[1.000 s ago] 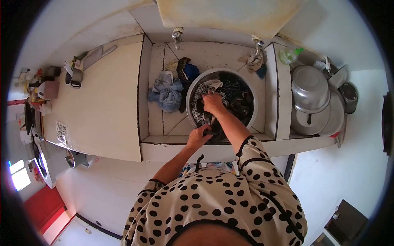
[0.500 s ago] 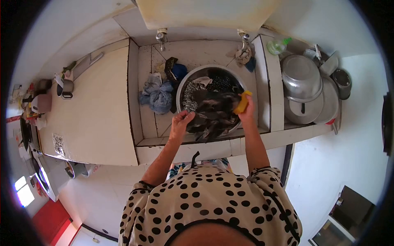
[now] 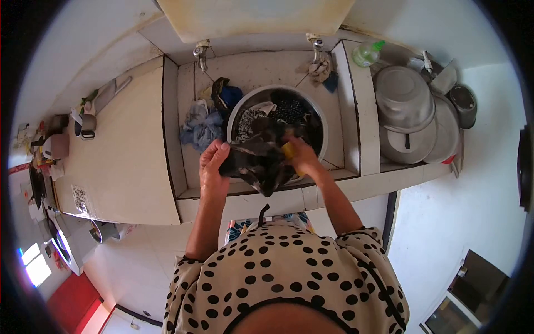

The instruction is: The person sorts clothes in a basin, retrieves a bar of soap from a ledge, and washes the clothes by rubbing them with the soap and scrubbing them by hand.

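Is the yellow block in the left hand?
No, the right hand holds the yellow block while the left hand grips the dark cloth.

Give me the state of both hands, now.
Left hand: closed, gripping the edge of a dark cloth.
Right hand: closed around a yellow bar, at the cloth; slightly blurred.

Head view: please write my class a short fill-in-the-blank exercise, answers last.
While the left hand grips dark cloth, the right hand holds a ____ block.
In the picture, the light-blue bundle lies to the ____ of the metal basin.
The clear bottle has a ____ cap.
Missing words: yellow; left; green.
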`<state>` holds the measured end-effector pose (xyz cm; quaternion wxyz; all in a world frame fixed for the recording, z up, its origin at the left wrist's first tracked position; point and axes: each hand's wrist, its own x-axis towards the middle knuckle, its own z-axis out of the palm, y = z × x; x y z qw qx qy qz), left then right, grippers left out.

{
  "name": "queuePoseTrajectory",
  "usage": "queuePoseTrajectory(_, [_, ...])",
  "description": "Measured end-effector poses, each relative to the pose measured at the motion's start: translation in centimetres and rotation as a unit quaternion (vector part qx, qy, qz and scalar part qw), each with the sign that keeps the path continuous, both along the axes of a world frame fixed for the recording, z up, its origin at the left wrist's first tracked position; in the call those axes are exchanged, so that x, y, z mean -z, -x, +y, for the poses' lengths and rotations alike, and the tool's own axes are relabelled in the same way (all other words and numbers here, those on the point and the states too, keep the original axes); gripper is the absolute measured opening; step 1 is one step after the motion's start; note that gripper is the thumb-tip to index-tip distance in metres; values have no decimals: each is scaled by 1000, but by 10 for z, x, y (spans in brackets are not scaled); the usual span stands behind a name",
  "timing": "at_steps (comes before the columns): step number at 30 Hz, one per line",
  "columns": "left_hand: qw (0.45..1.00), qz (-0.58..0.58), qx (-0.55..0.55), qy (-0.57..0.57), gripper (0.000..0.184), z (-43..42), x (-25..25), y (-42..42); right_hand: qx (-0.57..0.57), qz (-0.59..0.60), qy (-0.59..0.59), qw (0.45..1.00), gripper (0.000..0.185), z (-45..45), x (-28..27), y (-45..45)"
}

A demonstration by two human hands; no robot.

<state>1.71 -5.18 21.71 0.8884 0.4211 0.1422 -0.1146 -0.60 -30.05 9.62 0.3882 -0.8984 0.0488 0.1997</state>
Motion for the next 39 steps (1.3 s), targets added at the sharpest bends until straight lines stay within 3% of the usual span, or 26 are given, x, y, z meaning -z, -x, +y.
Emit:
queuePoseTrajectory(1, [1000,-4,-9,-3,17,1,-7,4,-48,-16,90,995,65,10,9,1])
queuePoseTrajectory(4, [999,-23,6,-23,16,7,-27,14,-92,-109,117,983,68,24,24,6])
queuePoseTrajectory(7, [997,-56,15,-58,18,10,-50,23,-86,-121,103,984,58,25,5,-6])
queuePoseTrajectory(9, [994,-85,2,-65,21,10,-68,26,75,20,-149,986,47,13,-2,-17])
queuePoseTrajectory(10, [993,-99,-9,-57,23,10,-77,28,154,93,-269,946,41,7,-6,-22])
queuePoseTrajectory(13, [984,-163,0,-66,28,8,-91,38,286,40,-528,799,25,0,-41,-42])
queuePoseTrajectory(16, [963,-224,108,-107,26,2,-89,34,223,-72,-647,726,35,4,-118,-57])
queuePoseTrajectory(18, [934,-256,207,-141,23,-7,-79,24,207,-46,-697,685,36,-5,-135,-63])
queuePoseTrajectory(20, [924,-165,274,-209,16,-30,-51,20,185,-44,-726,661,33,-10,-145,-66])
queuePoseTrajectory(23, [846,-141,332,-393,15,-42,4,31,144,-74,-738,655,29,-8,-154,-60])
queuePoseTrajectory(26, [792,-242,226,-513,30,-33,52,34,126,-65,-748,649,30,-7,-131,-51])
queuePoseTrajectory(27, [811,-233,208,-495,35,-29,57,32,110,-43,-765,633,30,-3,-133,-48])
queuePoseTrajectory(29, [845,-217,172,-458,44,-24,62,14,130,-44,-718,682,31,3,-119,-42])
queuePoseTrajectory(31, [949,-118,199,-214,45,-25,36,-2,131,-58,-646,749,35,15,-124,-37])
queuePoseTrajectory(32, [972,-66,208,-84,46,-25,27,-7,99,-55,-635,764,37,19,-122,-38])
queuePoseTrajectory(35, [971,-41,227,-66,50,-22,25,-10,21,-57,-575,816,44,25,-114,-44])
queuePoseTrajectory(39, [972,-30,177,-152,29,-23,21,-5,62,-51,-588,805,29,34,-120,-40])
